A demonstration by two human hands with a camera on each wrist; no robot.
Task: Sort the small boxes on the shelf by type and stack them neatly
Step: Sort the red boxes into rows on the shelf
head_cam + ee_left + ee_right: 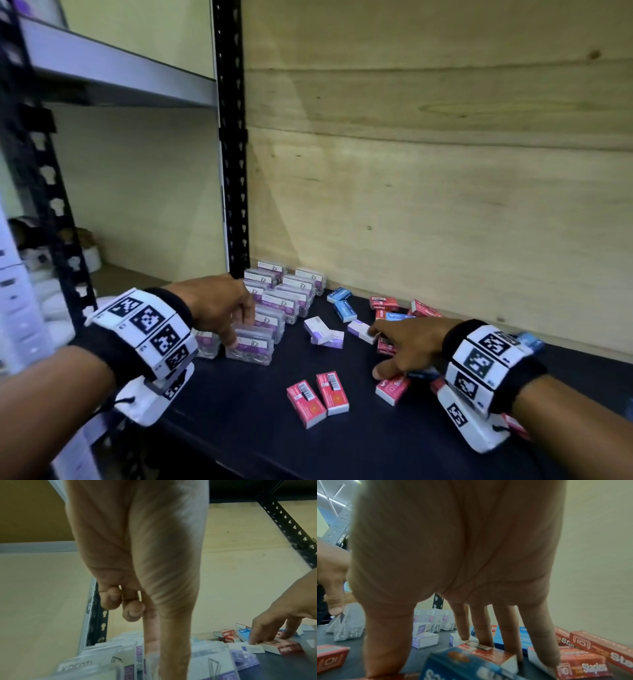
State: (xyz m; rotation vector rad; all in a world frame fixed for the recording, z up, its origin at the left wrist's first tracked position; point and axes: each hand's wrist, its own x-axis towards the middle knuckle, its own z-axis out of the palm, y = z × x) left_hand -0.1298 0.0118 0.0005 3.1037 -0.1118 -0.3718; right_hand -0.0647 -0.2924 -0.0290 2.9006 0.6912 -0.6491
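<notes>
Small boxes lie across the dark shelf (239, 411) in the lower half of the head view: clear paper-clip boxes (284, 301) in rows at centre left, white-and-purple boxes (323, 330) at centre, blue boxes (342, 305) behind them, red staple boxes (317, 399) in a side-by-side pair at lower centre and in a loose heap at right, partly hidden under the right arm; the left hand (219, 305) reaches down over the nearest clear boxes, index finger extended with its tip on or just above a lid (152, 649), the other fingers curled in against the palm holding nothing; whether it presses or merely hovers is hard to tell, since the left wrist view is blurred at the bottom edge; the right hand (407, 342) is spread wide with straight fingers over the mixed heap, its index fingertip touching a white-and-purple box (462, 639), the thumb low by a blue box (471, 666) that is cut off at the bottom of the right wrist view; printing on most boxes is too soft to read beyond "Staples" on the red ones at lower right of that view; a wooden back panel (445, 171) fills the upper right.
</notes>
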